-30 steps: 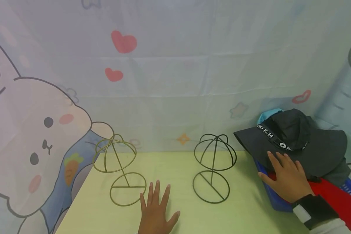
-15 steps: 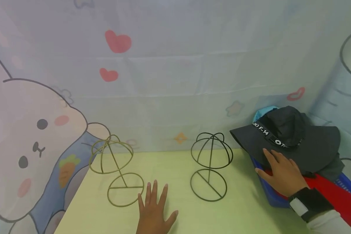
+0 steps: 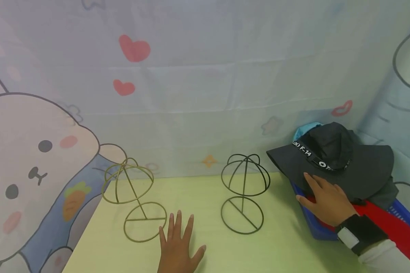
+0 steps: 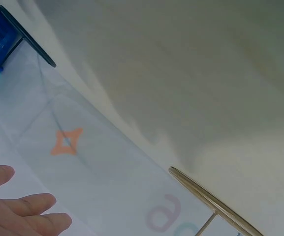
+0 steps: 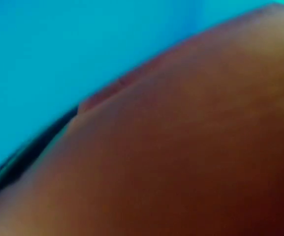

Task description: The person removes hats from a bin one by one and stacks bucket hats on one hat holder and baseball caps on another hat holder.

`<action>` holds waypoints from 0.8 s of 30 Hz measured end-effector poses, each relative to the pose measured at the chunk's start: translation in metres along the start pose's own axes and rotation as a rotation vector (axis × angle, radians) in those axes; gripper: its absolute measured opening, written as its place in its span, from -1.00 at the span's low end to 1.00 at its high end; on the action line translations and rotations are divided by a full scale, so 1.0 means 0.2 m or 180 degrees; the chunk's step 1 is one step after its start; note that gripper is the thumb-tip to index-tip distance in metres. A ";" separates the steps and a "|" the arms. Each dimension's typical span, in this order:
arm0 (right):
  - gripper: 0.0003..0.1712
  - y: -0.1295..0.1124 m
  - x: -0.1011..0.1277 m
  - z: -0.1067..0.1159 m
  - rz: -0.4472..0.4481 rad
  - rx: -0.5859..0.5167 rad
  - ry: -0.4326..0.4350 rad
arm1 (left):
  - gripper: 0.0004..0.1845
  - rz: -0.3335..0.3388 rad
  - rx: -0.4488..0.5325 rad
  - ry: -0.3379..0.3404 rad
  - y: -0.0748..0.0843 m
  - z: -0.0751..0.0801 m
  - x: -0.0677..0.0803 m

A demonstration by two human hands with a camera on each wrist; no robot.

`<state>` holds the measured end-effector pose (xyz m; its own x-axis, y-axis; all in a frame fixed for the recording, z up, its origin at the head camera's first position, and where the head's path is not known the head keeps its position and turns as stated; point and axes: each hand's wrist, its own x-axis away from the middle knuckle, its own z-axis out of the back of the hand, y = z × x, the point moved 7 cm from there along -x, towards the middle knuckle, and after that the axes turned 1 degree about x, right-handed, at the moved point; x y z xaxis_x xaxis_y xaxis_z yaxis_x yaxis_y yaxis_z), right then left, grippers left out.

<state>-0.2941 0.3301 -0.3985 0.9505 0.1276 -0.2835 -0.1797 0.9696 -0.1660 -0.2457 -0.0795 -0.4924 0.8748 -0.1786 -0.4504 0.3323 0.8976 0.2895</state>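
Observation:
A dark grey wide-brimmed hat [image 3: 348,170] with a lettered black band lies on top of a pile in the blue basket [image 3: 314,223]. My right hand [image 3: 328,201] is at the hat's front brim, its fingertips overlapping the brim and the thumb pointing out to the left. In the right wrist view, blurred skin fills most of the frame. My left hand [image 3: 178,246] is spread palm down low over the table, fingers apart, holding nothing. Just beyond it stands a gold wire hat stand [image 3: 145,219]. A black wire hat stand [image 3: 242,212] stands between the two hands.
Under the grey hat are a red piece [image 3: 393,227] and a light blue piece [image 3: 305,130] of headwear. The pale yellow table [image 3: 198,197] ends at a printed cloth backdrop [image 3: 191,94] with a rabbit at the left.
The whole scene has slid slightly left in the head view as the camera turned. Both hands keep nearly the same places, and the right fingers lie a little closer together.

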 end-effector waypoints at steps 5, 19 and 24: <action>-0.05 -0.01 0.00 0.02 0.0055 -0.0011 -0.0037 | -0.07 -0.0028 0.0000 0.0017 0.01 0.01 0.00; -0.06 0.02 -0.05 0.02 0.0001 0.0023 -0.0138 | -0.09 -0.0050 -0.0025 0.0007 0.02 0.02 0.00; -0.07 0.03 -0.06 0.02 -0.0007 0.0061 -0.0156 | -0.08 -0.0056 -0.0002 0.0030 0.02 0.02 0.00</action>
<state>-0.3060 0.3346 -0.3930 0.9622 0.1350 -0.2366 -0.1731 0.9737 -0.1482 -0.2423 -0.0774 -0.4886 0.8654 -0.1905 -0.4635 0.3475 0.8946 0.2810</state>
